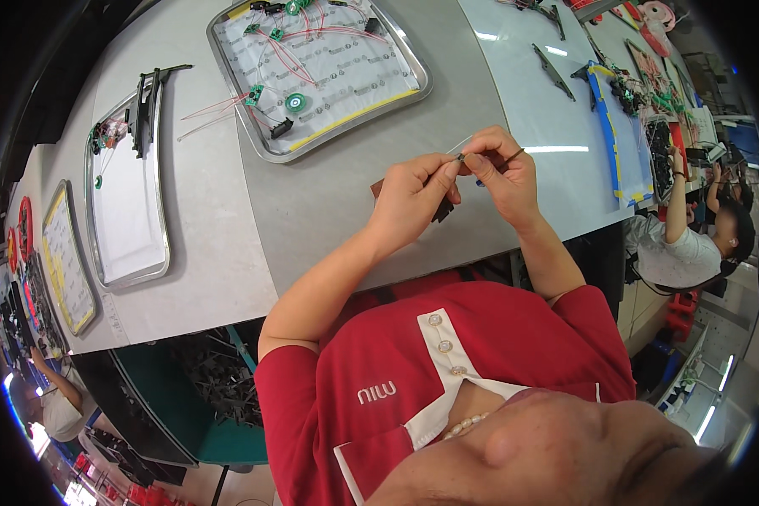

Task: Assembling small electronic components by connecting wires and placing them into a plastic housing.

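Over the grey table, my left hand (413,196) and my right hand (508,175) meet with fingertips pinched together. Between them is a tiny dark part (460,157), too small to name, with a thin pale wire rising from it. A short dark strip (514,155) sticks out by my right fingers; I cannot tell whether it is a tool. Under my left hand shows a black plastic piece (441,211), partly hidden by the fingers. A brown block (378,188) peeks out beside the left hand's back.
A metal tray (423,83) beyond my hands holds green circuit boards with red wires. Farther left are a second tray (162,236) with a black bracket and a third tray (89,314). A teal bin (156,396) of black parts stands below the table edge. Co-workers sit at both sides.
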Tool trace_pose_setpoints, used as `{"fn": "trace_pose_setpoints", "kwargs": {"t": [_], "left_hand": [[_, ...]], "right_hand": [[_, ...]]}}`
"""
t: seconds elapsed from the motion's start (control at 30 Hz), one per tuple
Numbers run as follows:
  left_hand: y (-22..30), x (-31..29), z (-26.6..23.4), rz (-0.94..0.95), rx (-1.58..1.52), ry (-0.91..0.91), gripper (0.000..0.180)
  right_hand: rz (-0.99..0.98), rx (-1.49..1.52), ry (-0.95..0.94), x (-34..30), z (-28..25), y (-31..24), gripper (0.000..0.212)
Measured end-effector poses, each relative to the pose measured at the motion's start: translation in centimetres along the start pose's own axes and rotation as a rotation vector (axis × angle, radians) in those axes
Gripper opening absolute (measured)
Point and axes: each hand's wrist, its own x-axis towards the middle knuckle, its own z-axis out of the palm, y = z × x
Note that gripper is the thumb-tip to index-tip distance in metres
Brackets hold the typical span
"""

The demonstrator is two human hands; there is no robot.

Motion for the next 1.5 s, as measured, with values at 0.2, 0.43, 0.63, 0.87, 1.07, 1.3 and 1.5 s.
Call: {"fn": "trace_pose_setpoints", "kwargs": {"t": [0.2, 0.43, 0.63, 0.87, 1.07, 1.3, 1.5], "left_hand": [[0.3, -0.2, 0.3, 0.069, 0.092, 0.043, 0.025], [0.8, -0.2, 0.3, 0.193, 0.221, 0.083, 0.021], [1.1, -0.2, 0.5, 0.180, 0.198, 0.017, 0.021], [0.4, -0.3, 0.5, 0.224, 0.226, 0.082, 0.019], [-0.4, -0.1, 0.8, 0.304, 0.340, 0.158, 0.017], [0.2, -0.3, 0.8, 0.166, 0.151, 0.155, 0.019], [-0.3, -0.4, 1.0, 0.226, 0.210, 0.158, 0.020]], "right_hand": [[0.011, -0.076, 0.033, -0.3, -0.2, 0.4, 0.006], [0.226, -0.038, 0.065, -0.1, -0.3, -1.2, 0.009], [0.318, 0.009, -0.123, 0.6, -2.1, -2.0, 0.011], [0.259, -0.072, -0.068, 0.2, -0.6, -0.8, 0.012], [0.248, -0.074, 0.042, -0.2, 0.2, -0.7, 0.014], [0.371, 0.365, 0.013, 0.1, -0.5, -0.2, 0.014], [0.162, -0.029, 0.086, -0.2, 1.1, -0.6, 0.015]]}}
